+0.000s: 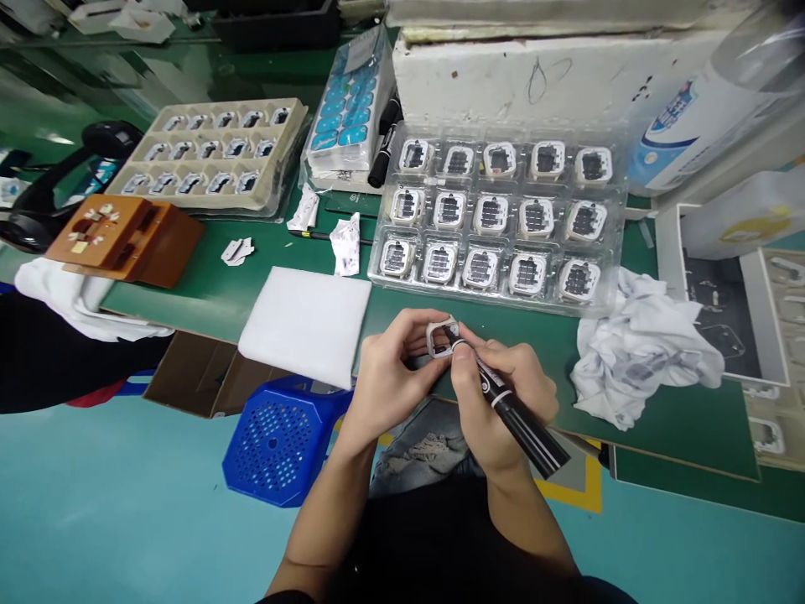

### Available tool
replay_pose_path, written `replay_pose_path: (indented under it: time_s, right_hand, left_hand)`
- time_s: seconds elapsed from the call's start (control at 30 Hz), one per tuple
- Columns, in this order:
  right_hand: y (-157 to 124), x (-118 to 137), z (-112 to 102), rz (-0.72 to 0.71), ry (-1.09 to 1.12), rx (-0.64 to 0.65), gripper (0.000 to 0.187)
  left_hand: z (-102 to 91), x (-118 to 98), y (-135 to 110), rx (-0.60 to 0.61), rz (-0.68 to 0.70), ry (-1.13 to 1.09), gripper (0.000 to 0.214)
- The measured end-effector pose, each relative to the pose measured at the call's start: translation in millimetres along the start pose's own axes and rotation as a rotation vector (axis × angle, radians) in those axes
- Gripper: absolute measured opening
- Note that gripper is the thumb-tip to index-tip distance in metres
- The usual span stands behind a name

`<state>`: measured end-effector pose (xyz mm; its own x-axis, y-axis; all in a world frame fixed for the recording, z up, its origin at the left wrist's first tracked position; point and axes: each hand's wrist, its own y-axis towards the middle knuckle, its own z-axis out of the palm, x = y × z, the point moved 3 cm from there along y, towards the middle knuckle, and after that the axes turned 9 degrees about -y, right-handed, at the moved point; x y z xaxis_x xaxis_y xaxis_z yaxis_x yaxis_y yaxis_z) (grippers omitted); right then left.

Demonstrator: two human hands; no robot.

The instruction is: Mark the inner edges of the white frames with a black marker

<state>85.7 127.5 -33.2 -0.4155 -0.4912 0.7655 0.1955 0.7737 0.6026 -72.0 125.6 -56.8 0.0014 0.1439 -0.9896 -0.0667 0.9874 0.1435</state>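
My left hand (390, 373) is closed on a small white square part (440, 337), holding it up over the front edge of the green table (207, 289). My right hand (496, 394) grips a black marker (519, 419) whose tip touches the part. Just behind my hands lies a clear plastic tray (620, 243) with three rows of similar white parts with dark centres.
A white foam pad (305, 323) lies left of my hands, a crumpled white cloth (641, 352) to the right. A beige tray (217, 151) of parts and an orange fixture (122, 235) sit at the left. A second marker (383, 151) lies behind. A blue stool (277, 440) stands below the table.
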Motion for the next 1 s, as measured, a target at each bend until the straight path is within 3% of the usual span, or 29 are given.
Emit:
replay_pose_path:
  time_s: [1.0]
  right_hand:
    - [-1.2, -2.9, -1.5, 0.042, 0.031, -0.003, 0.020]
  left_hand:
    - [-1.3, 0.8, -1.8, 0.021, 0.055, 0.061, 0.033]
